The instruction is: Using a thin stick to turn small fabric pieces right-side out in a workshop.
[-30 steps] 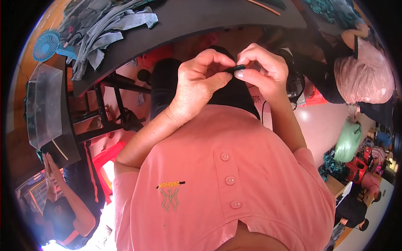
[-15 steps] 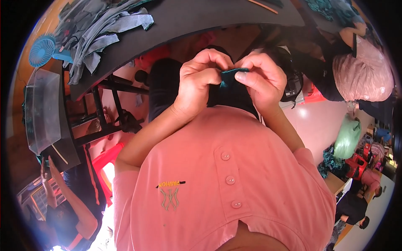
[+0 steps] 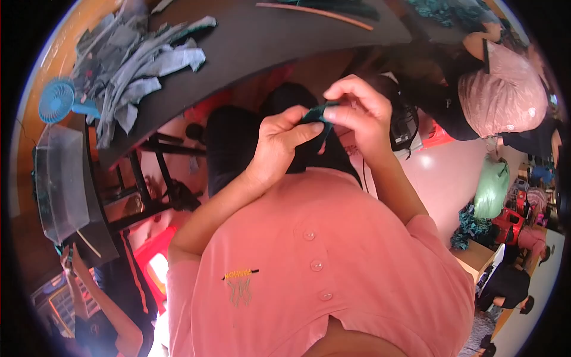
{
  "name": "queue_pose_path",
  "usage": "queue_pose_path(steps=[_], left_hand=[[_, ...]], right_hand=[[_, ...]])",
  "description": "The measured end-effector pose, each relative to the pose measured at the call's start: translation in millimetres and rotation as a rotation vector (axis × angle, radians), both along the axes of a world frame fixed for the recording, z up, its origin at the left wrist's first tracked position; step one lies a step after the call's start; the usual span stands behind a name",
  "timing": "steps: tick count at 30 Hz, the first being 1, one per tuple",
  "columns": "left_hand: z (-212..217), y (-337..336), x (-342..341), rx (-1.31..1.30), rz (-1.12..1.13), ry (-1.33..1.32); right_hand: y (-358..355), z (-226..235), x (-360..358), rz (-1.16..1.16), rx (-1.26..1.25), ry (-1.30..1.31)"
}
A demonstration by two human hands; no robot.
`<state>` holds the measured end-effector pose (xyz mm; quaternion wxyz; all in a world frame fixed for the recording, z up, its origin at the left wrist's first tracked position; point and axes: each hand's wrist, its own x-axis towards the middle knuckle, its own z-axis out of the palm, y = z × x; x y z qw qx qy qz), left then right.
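A small dark green piece of cloth [image 3: 314, 113] is held in front of me above my lap, folded or bunched between my two hands. My left hand [image 3: 275, 146] is closed on its left part, thumb and forefinger pinching it. The thumb of my right hand [image 3: 364, 116] presses on the cloth's right end, while the forefinger is raised off it. What the other right fingers do behind the cloth is hidden. A short end hangs down below the left thumb tip.
Beyond my hands is a dark table [image 3: 238, 53] with a heap of grey cloth strips [image 3: 143, 71], a thin stick [image 3: 321, 16] and a blue fan [image 3: 57, 100]. A clear plastic bin [image 3: 59, 181] stands at the left. Co-workers sit at both sides; a green sack [image 3: 492, 189] lies right.
My right forefinger has lifted away from the cloth. The cloth, stretched flat between both hands before, is now more bunched and turned, and the right hand has shifted slightly left.
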<state>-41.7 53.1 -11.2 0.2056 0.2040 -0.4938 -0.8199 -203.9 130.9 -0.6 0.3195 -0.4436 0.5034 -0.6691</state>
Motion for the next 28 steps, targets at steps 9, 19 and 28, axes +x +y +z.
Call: queue_pose_path(steps=[9,19,28], left_hand=[[22.2,-14.9,10.2,-0.030,-0.111,-0.148],[55.5,-118.3,-9.7,-0.508,0.283,-0.277],[43.2,-200.7,65.9,-1.624,0.874,-0.600]], right_hand=[[3.5,33.7,-21.8,-0.146,0.073,0.377],[-91.8,27.0,-66.0,-0.518,-0.107,0.580],[-146.0,26.8,-51.2,-0.620,0.013,1.322]])
